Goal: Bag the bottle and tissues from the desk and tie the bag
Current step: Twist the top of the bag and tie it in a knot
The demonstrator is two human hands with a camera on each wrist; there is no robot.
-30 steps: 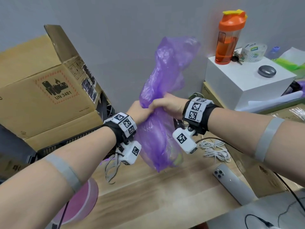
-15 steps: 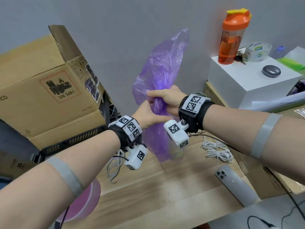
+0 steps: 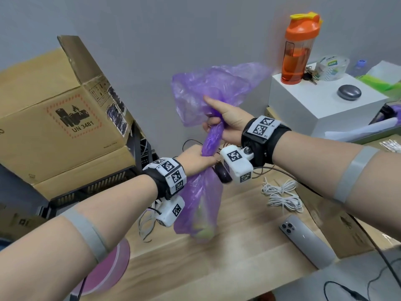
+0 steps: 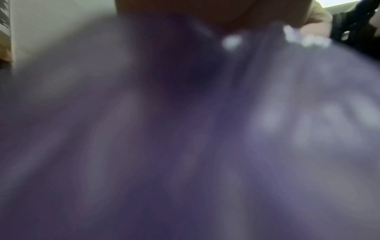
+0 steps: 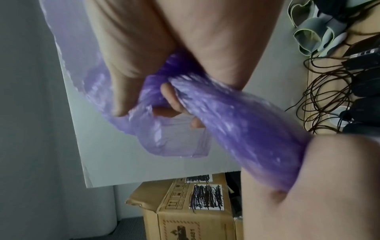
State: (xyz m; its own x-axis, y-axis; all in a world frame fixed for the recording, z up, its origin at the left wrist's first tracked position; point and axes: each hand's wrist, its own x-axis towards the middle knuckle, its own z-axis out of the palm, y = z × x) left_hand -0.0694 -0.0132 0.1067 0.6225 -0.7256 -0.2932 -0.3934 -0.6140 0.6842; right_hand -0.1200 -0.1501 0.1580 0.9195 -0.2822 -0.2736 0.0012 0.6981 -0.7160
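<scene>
A translucent purple bag [image 3: 199, 205] hangs above the wooden desk [image 3: 227, 257], with something pale green showing through its bottom; bottle and tissues cannot be told apart inside. Its neck [image 3: 211, 140] is twisted into a tight rope. My left hand [image 3: 195, 156] grips the lower end of that rope. My right hand [image 3: 223, 122] grips the upper end, thumb stretched forward, and the loose bag top [image 3: 217, 88] fans out above it. In the right wrist view my fingers [image 5: 172, 100] curl round the twisted neck [image 5: 236, 126]. The left wrist view shows only blurred purple plastic [image 4: 185, 146].
An open cardboard box [image 3: 65, 122] stands at the left. A white box [image 3: 314, 114] at the right carries an orange shaker bottle [image 3: 298, 51]. On the desk lie a grey phone [image 3: 306, 240], coiled white cables [image 3: 282, 196] and a pink round object [image 3: 108, 270].
My hands have drawn apart along the bag's neck, left lower and right higher, and the neck is now a tight twisted rope. The loose top has swung over to the right.
</scene>
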